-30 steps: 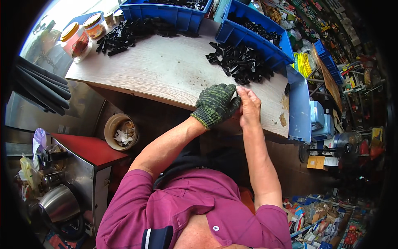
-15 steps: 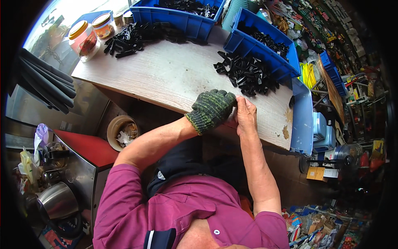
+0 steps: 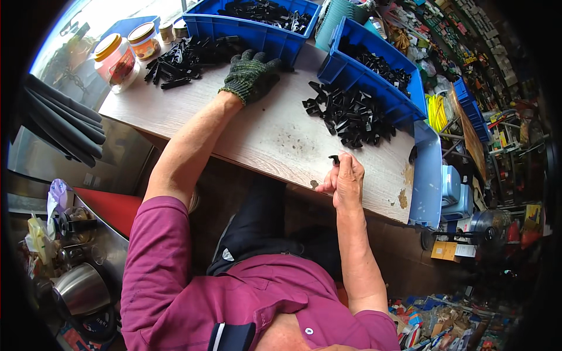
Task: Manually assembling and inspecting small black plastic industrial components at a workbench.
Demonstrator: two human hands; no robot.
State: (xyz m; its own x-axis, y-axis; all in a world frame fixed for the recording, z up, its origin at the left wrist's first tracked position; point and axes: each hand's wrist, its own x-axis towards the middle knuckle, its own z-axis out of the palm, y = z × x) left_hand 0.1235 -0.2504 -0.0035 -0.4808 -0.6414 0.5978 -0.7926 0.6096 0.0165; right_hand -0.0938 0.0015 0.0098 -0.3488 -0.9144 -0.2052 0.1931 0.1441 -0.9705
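Observation:
My left hand [image 3: 252,76], in a dark green knitted glove, is stretched out over the far part of the table. Its fingers are apart, at the right end of a pile of long black plastic pieces [image 3: 178,61]; what lies under the palm is hidden. Near the table's front edge my bare right hand [image 3: 346,175] pinches a small black plastic piece [image 3: 334,159] between thumb and finger, its tip sticking out to the left. Just beyond that hand lies a heap of short black plastic pieces [image 3: 351,114].
Two blue crates [image 3: 246,32] [image 3: 374,79] of black pieces stand along the back of the light wooden table [image 3: 257,137]. Lidded jars [image 3: 117,64] stand at the far left. A light blue bin [image 3: 427,175] adjoins the table's right edge.
My left hand has moved away from my right hand, forward and left to the far pile. My right hand has shifted slightly nearer, and the black piece in it now shows.

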